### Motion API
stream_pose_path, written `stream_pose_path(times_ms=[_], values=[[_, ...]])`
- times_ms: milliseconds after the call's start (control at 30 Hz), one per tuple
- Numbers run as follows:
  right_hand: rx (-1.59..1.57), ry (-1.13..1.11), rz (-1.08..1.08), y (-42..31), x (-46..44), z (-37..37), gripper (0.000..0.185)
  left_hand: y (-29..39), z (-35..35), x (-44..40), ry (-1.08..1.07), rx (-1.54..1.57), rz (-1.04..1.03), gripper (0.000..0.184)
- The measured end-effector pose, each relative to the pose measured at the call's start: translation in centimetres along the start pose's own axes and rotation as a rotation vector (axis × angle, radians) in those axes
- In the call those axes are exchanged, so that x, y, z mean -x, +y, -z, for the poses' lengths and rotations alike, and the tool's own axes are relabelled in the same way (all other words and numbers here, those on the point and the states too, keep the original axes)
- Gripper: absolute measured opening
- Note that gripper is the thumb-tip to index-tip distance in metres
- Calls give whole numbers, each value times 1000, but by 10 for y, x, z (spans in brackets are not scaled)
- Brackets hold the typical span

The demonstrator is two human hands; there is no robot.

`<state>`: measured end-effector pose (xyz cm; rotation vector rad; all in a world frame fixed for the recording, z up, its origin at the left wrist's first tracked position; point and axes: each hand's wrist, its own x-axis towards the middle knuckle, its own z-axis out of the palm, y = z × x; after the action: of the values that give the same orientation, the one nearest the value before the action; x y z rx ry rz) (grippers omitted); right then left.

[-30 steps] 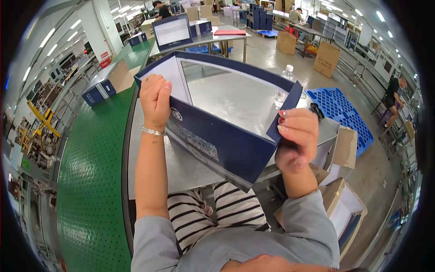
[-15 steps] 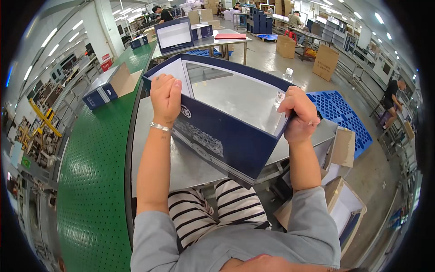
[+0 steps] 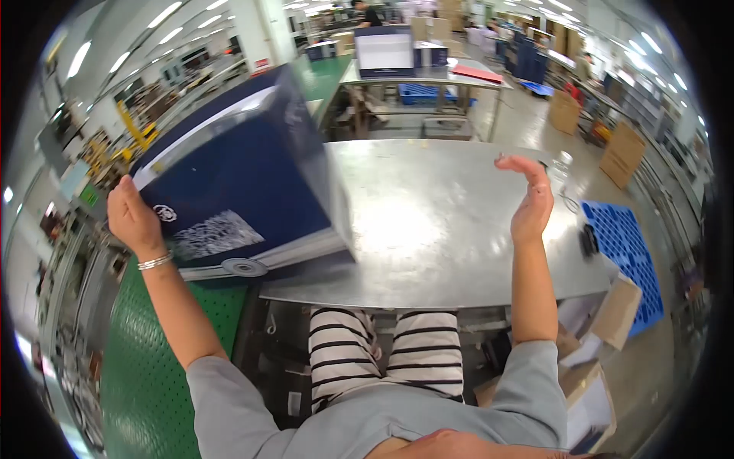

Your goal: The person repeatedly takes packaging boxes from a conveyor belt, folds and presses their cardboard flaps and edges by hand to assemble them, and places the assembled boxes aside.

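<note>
My left hand (image 3: 136, 220) grips the left edge of a large navy box (image 3: 237, 183), its thumb up by the rim. The box is tilted, with a silvery printed pattern, a round white emblem and a pale band on the side facing me. It hangs over the green perforated conveyor (image 3: 172, 367) and the left end of the metal table (image 3: 428, 229). My right hand (image 3: 533, 200) is raised above the right side of the table, away from the box, with fingers stretched out and curved, holding nothing.
A clear plastic bottle (image 3: 561, 164) stands near the table's right edge, with a small black object (image 3: 589, 240) close by. Beyond is a blue pallet (image 3: 627, 252) on the floor. Cardboard cartons (image 3: 616, 312) stand low at right. Another navy box (image 3: 384, 53) sits on a farther table.
The box has swung left off the table's middle toward the conveyor in my left hand. My right hand has let go of it. The view has turned left.
</note>
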<state>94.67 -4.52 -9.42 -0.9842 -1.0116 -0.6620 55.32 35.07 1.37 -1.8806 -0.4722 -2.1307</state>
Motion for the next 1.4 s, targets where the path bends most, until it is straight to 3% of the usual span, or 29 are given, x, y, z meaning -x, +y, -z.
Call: stream_pose_path(times_ms=[67,133,167,233,300,333,400,433,467,500,533,567,667,700,733,800,900,967,1000,1133,1167,1233,1400], values=[[51,-199,-192,34,7,0,56,-28,51,-13,-94,-463,3,51],[17,-200,-287,71,14,-4,38,-44,85,-17,-165,-897,111,66],[-38,-223,-303,70,42,-52,38,-100,123,-16,-162,-957,103,66],[313,-327,-362,112,61,-68,34,-132,145,-7,-259,-1290,14,73],[413,-502,-497,164,95,-65,37,-133,159,-14,-433,-1451,146,65],[498,-519,-436,184,121,-63,40,-132,157,-9,-421,-1484,155,65],[608,-629,-158,265,177,-66,42,-144,142,-2,-68,-1330,-392,56],[598,-642,-164,259,179,-67,42,-133,127,4,-195,-1255,-188,53],[530,-666,-266,249,168,-66,42,-105,103,14,-222,-1135,-162,49],[468,-684,-365,228,151,-65,42,-83,78,30,-314,-906,-65,44],[410,-701,-470,206,139,-64,43,-84,53,55,-311,-663,-144,39],[356,-716,-580,189,133,-61,43,-58,30,71,-462,-359,72,33],[440,-759,-681,173,120,-50,41,-22,-48,160,-600,8,56,24],[375,-671,-723,174,123,-46,39,-13,-62,180,-848,21,150,26],[310,-583,-753,172,123,-39,39,-9,-77,210,-798,91,125,31],[298,-534,-795,158,115,-35,36,-6,-94,247,-1025,-5,194,34],[182,-398,-943,140,112,-25,31,8,-98,260,-1027,186,344,37],[271,-461,-944,142,110,-25,32,16,-81,246,-1114,210,613,41],[289,-498,-933,137,108,-20,32,17,-76,247,-1179,218,596,41],[114,-500,-1049,93,78,-47,34,12,-63,227,-1090,292,617,38],[34,-458,-1104,85,73,-55,33,11,-65,225,-1072,291,513,38],[-117,-404,-1156,83,68,-60,30,17,-68,218,-1132,231,426,38],[-432,-497,-1212,98,62,-54,28,22,-71,213,-1155,192,438,35]])
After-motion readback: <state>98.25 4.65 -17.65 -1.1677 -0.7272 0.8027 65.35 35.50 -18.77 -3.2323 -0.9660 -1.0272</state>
